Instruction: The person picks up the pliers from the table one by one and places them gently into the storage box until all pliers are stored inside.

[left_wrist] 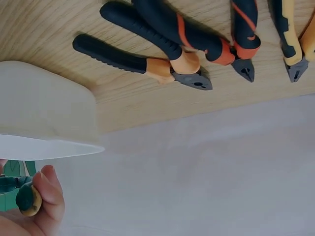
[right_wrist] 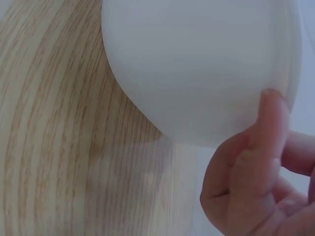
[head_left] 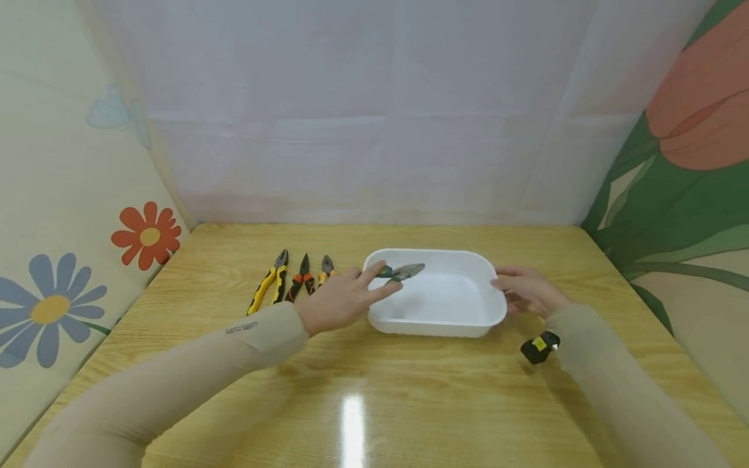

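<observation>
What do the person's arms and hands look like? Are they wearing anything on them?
Both arms wear long, plain beige sleeves. The left sleeve has small dark lettering near the wrist; I see none on the right sleeve. The left hand and right hand are bare, with no gloves.

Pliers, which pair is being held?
The green-handled pair, gripped by the left hand above the white tray; the other three pairs lie on the table.
</observation>
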The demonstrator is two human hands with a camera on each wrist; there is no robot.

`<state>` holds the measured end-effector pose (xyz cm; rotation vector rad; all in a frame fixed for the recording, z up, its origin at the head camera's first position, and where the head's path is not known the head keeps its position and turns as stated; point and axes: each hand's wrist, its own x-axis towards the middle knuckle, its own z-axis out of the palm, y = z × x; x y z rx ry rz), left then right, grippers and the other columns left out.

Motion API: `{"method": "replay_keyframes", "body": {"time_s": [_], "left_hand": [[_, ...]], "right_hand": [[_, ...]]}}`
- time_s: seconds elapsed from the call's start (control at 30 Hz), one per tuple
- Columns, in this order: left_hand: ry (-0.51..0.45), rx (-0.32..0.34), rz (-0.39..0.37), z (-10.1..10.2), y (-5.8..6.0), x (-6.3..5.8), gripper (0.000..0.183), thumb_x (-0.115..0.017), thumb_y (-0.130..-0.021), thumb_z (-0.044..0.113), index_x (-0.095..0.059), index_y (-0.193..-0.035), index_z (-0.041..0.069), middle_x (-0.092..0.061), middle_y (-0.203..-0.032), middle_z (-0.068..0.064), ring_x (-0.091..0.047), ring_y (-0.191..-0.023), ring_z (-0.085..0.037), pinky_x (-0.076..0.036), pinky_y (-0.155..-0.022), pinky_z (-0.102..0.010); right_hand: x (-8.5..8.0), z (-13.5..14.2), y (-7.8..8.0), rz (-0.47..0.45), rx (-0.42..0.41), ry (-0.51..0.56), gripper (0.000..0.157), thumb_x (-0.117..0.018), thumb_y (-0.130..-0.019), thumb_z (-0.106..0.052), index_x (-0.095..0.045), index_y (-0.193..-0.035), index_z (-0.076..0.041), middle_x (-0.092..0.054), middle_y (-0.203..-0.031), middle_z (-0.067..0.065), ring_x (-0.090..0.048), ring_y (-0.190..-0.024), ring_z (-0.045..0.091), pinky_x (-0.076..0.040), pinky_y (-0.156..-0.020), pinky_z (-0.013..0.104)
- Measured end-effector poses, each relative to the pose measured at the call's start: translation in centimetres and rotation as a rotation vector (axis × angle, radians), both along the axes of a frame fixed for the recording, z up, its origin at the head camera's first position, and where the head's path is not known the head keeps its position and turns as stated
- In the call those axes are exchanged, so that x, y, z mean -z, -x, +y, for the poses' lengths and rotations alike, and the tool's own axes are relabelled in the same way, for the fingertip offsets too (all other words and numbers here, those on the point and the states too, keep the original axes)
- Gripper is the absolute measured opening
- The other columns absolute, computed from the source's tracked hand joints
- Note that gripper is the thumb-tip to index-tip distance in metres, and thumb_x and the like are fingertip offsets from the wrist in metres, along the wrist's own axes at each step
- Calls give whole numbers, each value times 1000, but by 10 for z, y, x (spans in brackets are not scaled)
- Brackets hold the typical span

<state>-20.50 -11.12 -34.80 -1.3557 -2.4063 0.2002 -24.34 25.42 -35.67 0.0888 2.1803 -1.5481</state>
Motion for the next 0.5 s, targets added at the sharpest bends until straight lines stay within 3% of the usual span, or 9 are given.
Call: {"method": "replay_keyframes", "body": {"time_s": [0.23,0.5], "left_hand": [[93,-15,37,13,2,-6,60,-64,-90,12,-43,-146,22,-43,-142,-23,-59,-80,-25,-43,-48,-23],[138,-3,20,24,9,-2,58,-56,-94,10,-41,-148,22,-43,-144,-22,-57,-74,-23,-36,-44,-20]], "right_hand": [[-1,0,2,-1,2,-16,63,-52,-100,-15,-22,-149,10,-62,-98,4,-61,-79,14,-55,-70,30],[-1,1,1,6,1,-22,63,-53,-100,-15,-22,-148,11,-63,-100,5,-62,-80,14,-55,-70,30]]}}
